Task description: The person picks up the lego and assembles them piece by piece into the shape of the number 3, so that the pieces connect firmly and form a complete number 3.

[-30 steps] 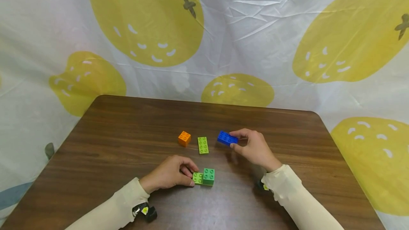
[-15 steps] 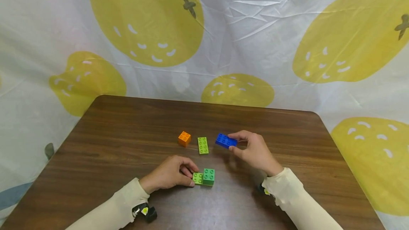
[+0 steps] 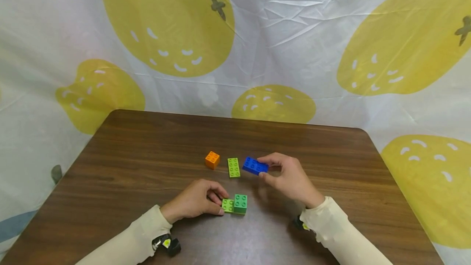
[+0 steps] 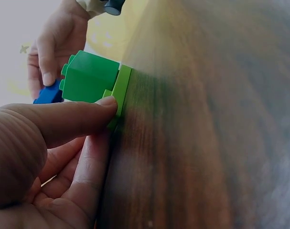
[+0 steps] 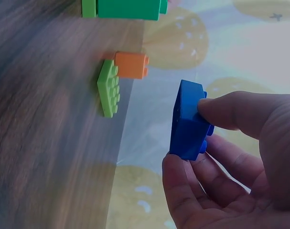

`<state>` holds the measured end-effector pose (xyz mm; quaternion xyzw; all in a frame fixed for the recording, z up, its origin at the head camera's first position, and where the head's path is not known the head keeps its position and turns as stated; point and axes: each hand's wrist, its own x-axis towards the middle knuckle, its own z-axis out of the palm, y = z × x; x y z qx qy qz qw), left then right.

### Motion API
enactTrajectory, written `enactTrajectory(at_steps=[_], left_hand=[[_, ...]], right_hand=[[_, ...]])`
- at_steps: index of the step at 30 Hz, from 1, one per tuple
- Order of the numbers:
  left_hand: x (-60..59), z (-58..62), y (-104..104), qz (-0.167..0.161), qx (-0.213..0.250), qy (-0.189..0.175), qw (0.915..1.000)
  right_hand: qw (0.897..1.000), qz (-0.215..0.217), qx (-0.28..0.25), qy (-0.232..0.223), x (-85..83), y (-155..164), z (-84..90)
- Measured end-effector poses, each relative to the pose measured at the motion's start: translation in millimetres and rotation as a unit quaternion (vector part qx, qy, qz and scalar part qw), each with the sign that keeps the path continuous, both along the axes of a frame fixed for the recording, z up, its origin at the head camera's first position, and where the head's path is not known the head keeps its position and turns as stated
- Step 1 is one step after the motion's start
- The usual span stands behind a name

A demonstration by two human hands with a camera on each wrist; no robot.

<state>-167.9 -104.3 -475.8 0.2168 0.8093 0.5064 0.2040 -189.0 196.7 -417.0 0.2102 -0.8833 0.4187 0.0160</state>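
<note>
My left hand (image 3: 196, 199) pinches the left end of a flat lime-green building brick (image 3: 227, 205), which lies on the table. A taller green brick (image 3: 241, 203) is set on that brick's right half, studs up. My right hand (image 3: 292, 179) holds a blue brick (image 3: 255, 165) by its right end between thumb and fingers. The right wrist view shows the blue brick (image 5: 187, 121) raised off the table. In the left wrist view, the thumb (image 4: 82, 119) presses the lime-green brick's edge.
A second flat lime-green brick (image 3: 233, 167) lies on the brown wooden table (image 3: 165, 142), just left of the blue brick. Farther left sits an orange brick (image 3: 212, 160). Behind the table hangs a white cloth (image 3: 257, 44) with yellow fruit shapes.
My right hand has brought the blue brick left and slightly nearer to me, closer to the loose lime-green brick. The left hand and the bricks at it have stayed put.
</note>
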Motion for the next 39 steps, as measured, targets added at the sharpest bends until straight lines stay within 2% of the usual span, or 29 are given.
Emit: enactTrajectory(at_steps=[8, 18, 26, 39], left_hand=[[0.5, 1.0, -0.6, 0.000, -0.003, -0.003, 1.0000], [0.8, 1.7, -0.3, 0.003, -0.003, 0.000, 1.0000], [1.0, 1.6, -0.1, 0.001, -0.002, 0.005, 1.0000], [0.7, 0.1, 0.8, -0.002, -0.003, 0.007, 1.0000]], right_hand=[[1.000, 0.024, -0.010, -0.010, 9.1, -5.4, 4.8], [0.998, 0.052, -0.018, 0.011, 16.8, -10.8, 5.9], [0.998, 0.066, -0.016, 0.013, 23.0, -12.6, 7.5], [0.993, 0.112, -0.011, 0.016, 34.6, -19.6, 6.1]])
